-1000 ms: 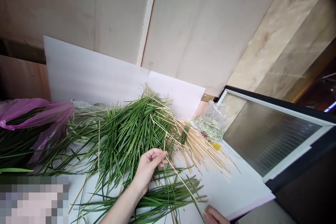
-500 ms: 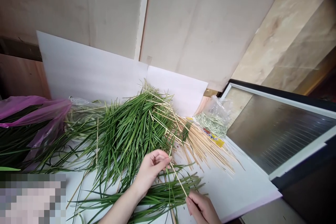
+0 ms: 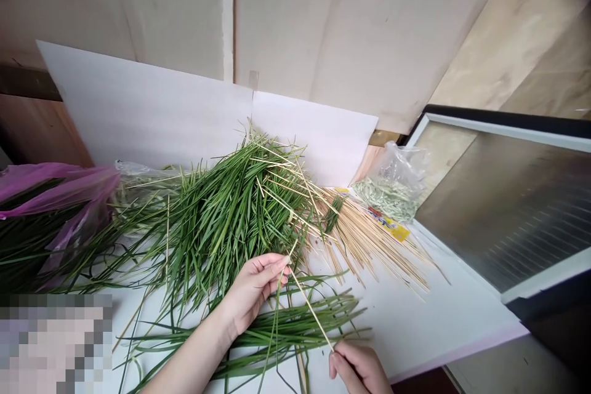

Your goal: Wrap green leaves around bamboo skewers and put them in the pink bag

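My left hand [image 3: 252,289] is closed in a pinch on the upper end of a thin wooden stick [image 3: 310,309] and a narrow green leaf that hangs down from the fingers. My right hand [image 3: 360,369], at the bottom edge, pinches the lower end of the same stick. Behind the hands lies a big heap of long green leaves [image 3: 221,215] on a white board [image 3: 415,320]. A smaller row of leaves [image 3: 286,332] lies flat under the hands. To the right of the heap is a fan of bare wooden sticks [image 3: 369,240].
A clear plastic bag of pale green bits [image 3: 392,188] sits at the back right, beside a glass-topped chest [image 3: 508,209]. A purple plastic bag [image 3: 55,188] with more leaves lies at the left. White sheets [image 3: 152,111] lean on the wall. A blurred patch covers the lower left.
My right hand has come up into view from the bottom edge along the stick. My left hand keeps its pinch near the heap. The view has shifted a little to the left.
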Motion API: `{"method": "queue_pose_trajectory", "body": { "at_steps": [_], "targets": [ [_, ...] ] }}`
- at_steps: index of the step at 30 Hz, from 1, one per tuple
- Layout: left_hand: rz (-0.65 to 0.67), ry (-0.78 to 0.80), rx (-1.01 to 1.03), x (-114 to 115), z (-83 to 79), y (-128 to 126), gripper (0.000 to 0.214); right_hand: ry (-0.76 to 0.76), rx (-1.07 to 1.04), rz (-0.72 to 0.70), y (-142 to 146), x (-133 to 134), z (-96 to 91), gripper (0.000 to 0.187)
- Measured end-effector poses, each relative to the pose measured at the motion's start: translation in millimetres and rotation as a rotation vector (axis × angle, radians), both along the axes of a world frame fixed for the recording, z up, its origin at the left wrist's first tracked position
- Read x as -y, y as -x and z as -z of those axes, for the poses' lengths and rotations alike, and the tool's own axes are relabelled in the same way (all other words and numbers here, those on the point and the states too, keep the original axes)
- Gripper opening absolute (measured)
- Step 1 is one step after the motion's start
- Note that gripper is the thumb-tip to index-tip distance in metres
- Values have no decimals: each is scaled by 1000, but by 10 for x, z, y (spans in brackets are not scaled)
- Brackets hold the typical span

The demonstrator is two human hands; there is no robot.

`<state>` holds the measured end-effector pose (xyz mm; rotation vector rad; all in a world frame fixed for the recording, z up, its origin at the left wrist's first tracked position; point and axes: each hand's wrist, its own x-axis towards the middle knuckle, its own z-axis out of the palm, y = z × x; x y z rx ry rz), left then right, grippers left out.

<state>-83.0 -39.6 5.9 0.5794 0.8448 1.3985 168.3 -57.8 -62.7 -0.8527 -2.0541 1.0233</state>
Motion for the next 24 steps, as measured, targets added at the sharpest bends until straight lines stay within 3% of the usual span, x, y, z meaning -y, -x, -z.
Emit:
{"method": "queue_pose_trajectory", "body": {
  "at_steps": [9,16,24],
  "targets": [
    [40,3,-31,18,-4,-5,24,44,12,9,-52,13,-35,60],
    [46,4,-11,31,-5,-7,23,21,1,23,-81,15,70,58],
    [65,-22,-41,27,-13,-6,24,81,31,-1,-65,31,-31,60]
  ]
}}
